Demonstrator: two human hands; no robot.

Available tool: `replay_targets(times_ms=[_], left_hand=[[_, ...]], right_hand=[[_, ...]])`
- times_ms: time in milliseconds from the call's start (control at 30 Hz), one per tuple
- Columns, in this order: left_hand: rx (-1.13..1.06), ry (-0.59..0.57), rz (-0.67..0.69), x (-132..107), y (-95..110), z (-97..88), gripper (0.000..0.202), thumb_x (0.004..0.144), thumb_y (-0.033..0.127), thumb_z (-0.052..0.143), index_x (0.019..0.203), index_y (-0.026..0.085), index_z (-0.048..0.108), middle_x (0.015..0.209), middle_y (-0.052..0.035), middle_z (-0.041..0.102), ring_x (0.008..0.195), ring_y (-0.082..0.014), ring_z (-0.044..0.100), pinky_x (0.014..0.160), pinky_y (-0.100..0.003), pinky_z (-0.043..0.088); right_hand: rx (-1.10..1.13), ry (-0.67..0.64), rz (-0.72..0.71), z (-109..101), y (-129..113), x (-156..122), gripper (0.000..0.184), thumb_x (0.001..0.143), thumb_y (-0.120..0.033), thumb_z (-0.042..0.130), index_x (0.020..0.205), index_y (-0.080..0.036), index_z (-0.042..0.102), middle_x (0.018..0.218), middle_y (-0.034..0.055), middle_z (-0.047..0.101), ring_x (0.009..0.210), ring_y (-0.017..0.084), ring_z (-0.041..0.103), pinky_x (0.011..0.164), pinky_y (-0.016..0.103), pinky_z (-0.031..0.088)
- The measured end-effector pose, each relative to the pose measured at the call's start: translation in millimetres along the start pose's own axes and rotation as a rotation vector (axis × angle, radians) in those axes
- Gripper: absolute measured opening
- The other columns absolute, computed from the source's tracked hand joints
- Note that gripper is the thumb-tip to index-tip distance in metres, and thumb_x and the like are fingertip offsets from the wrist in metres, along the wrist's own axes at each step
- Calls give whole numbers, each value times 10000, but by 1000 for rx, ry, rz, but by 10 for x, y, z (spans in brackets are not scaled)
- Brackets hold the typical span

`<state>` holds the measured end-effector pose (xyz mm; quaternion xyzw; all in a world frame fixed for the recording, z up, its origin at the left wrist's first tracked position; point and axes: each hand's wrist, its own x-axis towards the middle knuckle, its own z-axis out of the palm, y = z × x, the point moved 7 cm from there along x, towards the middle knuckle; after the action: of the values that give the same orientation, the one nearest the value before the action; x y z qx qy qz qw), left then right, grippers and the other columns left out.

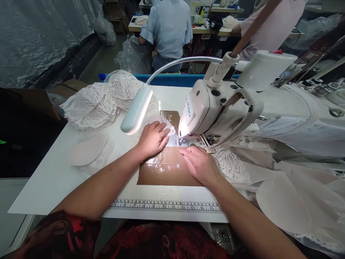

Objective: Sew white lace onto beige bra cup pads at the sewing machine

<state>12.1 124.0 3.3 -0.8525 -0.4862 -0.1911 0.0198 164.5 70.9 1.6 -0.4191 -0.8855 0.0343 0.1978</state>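
My left hand [153, 139] bears down on a white lace piece [167, 126] just left of the sewing machine's needle area [182, 141]. Its fingers are curled together over the lace and hide part of it. To the right of the presser foot, my right hand [201, 163] rests low over a brown taped sheet [164, 174]. The right fingers point toward the needle and lie close together; whatever is under them is hidden. The white sewing machine [199, 104] stands over the sheet. More lace fabric [229, 163] spreads out beside my right hand.
A lit lamp [137, 108] on a bendy metal neck hangs above my left hand. Lace pieces [91, 104] are heaped at the back left, and beige oval pads [88, 150] lie nearer. A ruler strip [167, 207] runs along the front edge. Two people [169, 28] work beyond.
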Motion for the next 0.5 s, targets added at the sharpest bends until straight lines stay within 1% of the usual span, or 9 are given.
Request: replay_targets(times_ms=[100, 233, 333, 400, 467, 500], left_hand=[[13, 12, -49, -2, -83, -18, 335, 905, 298, 443, 1160, 194, 632, 1226, -99, 600, 1090, -300, 496, 883, -454, 419], [47, 19, -95, -31, -197, -36, 355, 909, 307, 419, 1175, 189, 623, 1240, -114, 594, 1125, -317, 485, 889, -468, 419], [90, 24, -102, -44, -272, -41, 359, 905, 328, 410, 1171, 205, 618, 1231, -112, 593, 1139, -318, 488, 903, -468, 419], [91, 7, -87, -38, -290, -50, 370, 899, 360, 410, 1185, 219, 599, 1211, -107, 592, 1128, -313, 502, 904, -459, 427], [88, -4, -78, -38, -283, -107, 405, 889, 411, 416, 1215, 220, 563, 1221, -109, 575, 1137, -314, 503, 911, -449, 433], [91, -6, -78, -48, -273, -160, 425, 887, 433, 415, 1232, 219, 543, 1242, -112, 559, 1160, -319, 492, 927, -449, 430]], right_hand=[[2, 6, 6, -11, 2, 6, 305, 858, -116, 459, 1065, -179, 673, 891, 54, 666, 763, 172, 573, 692, 280, 426], [1, -27, 35, -5, 5, 4, 295, 879, -140, 448, 1063, -193, 672, 886, 54, 661, 781, 169, 578, 692, 270, 417], [-1, -61, 30, 26, 17, 13, 283, 878, -159, 475, 1091, -191, 659, 904, 56, 656, 802, 168, 578, 711, 270, 412], [-7, -100, 16, 40, 29, 25, 278, 871, -153, 493, 1096, -183, 652, 906, 57, 650, 821, 169, 573, 735, 274, 413], [7, -127, -25, -12, 3, 25, 281, 876, -151, 492, 1115, -181, 637, 946, 61, 649, 856, 169, 565, 763, 281, 417], [24, -135, -51, -74, -26, 11, 284, 881, -152, 486, 1125, -180, 628, 980, 63, 648, 883, 169, 561, 777, 284, 420]])
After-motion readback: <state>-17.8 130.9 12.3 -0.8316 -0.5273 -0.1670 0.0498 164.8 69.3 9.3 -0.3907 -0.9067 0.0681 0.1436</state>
